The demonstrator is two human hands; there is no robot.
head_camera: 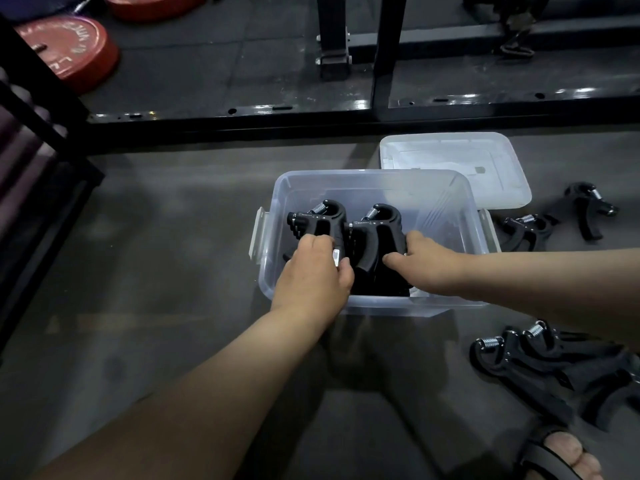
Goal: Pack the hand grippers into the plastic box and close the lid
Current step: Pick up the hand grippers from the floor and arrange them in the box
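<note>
"Hand grippers (322, 220) (black plastic, curved handles, steel coil springs): how many are in the clear plastic box (450, 202)?"

"Two that I can make out. They stand side by side on their handles, springs up, in the left half of the box. Something dark lies below them near the front wall, but I cannot tell whether that is more of them."

"And the hands?"

"Both reach down into the box. The left hand (311, 271) has its fingers curled round the handle of the left gripper. The right hand (422, 261) grips the handle of the right one, thumb stretched across the front. I judge the pair is being seated and not yet let go."

"What is left outside?"

"Plenty. Two loose grippers (526, 230) lie on the grey floor (173, 271) just right of the box. A heap of several more (540, 358) sits nearer, close to the person's sandalled foot (561, 455). By my count the packing looks under halfway."

"The lid?"

"The translucent white rectangular lid (450, 161) lies flat on the floor behind the box's far right corner — off, so the closing is not yet done. First the floor has to be cleared — then lid on."
</note>
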